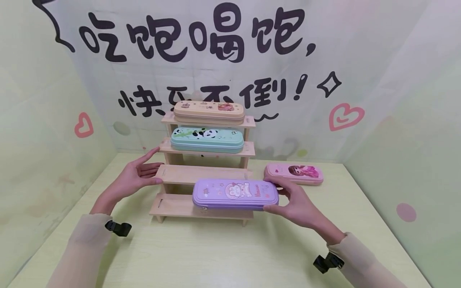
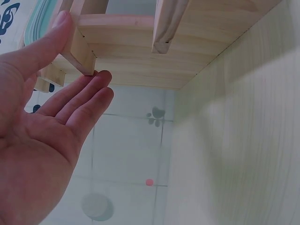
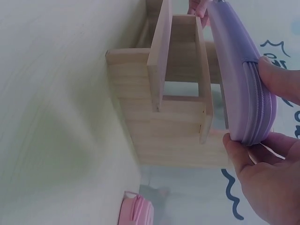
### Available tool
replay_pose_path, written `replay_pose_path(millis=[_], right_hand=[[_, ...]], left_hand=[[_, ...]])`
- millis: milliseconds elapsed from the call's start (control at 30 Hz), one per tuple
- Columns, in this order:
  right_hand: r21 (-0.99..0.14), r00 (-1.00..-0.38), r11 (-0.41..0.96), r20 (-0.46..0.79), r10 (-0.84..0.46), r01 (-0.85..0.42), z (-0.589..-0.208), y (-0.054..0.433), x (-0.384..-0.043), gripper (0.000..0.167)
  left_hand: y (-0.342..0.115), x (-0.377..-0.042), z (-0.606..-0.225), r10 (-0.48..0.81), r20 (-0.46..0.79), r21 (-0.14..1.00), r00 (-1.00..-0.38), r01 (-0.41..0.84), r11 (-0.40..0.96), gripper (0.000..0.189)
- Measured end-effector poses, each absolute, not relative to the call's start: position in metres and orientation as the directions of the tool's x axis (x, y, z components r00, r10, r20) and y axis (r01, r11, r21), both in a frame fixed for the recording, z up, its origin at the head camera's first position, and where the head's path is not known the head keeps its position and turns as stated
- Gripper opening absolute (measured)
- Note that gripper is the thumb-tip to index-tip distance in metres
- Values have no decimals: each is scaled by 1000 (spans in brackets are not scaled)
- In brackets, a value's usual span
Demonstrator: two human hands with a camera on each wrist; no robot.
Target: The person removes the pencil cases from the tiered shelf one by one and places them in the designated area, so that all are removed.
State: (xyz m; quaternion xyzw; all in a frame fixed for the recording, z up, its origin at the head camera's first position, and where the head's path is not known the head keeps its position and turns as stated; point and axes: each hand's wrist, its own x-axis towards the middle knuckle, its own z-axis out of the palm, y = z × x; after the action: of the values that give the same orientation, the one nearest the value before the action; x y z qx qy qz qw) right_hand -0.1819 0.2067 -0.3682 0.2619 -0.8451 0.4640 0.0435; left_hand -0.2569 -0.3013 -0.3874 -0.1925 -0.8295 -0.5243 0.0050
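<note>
My right hand (image 1: 300, 204) grips the right end of a purple pencil case (image 1: 235, 195) with a bunny print, thumb on the near side and fingers behind. In the head view the case overlaps the lower steps of a wooden tiered rack (image 1: 194, 174); the right wrist view shows its zipper end between thumb and fingers. At the rack's left side is my left hand (image 1: 131, 178), its fingers extended and touching the ends of the steps. A mint panda pencil case (image 1: 207, 140) lies on the second step from the top, and a peach pencil case (image 1: 209, 112) on the top step.
A pink pencil case (image 1: 293, 174) with a doll print lies on the pale table (image 1: 223, 252), right of the rack. Behind stands a printed backdrop (image 1: 216, 72) with black lettering, and side panels flank the table. Each sleeve bears a black wrist camera.
</note>
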Motion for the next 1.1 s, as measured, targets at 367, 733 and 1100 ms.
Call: replay_pose_path(millis=[367,733,1100], right_hand=[[-751,-839,409,350,-417,-517,-367,242,-172,75],[-768,-814,333,395,-426,-547,-381,293,-166,73],[-797,-830,310,383,-404,-518,-381,349,-157,72]], left_hand=[[-304,-257,-389,319,206,864,-925,325,384,103],[-303,-257,-387,311,202,859,-929,320,400,103],[-301,-257,-387,318,200,865,-927,320,387,103]])
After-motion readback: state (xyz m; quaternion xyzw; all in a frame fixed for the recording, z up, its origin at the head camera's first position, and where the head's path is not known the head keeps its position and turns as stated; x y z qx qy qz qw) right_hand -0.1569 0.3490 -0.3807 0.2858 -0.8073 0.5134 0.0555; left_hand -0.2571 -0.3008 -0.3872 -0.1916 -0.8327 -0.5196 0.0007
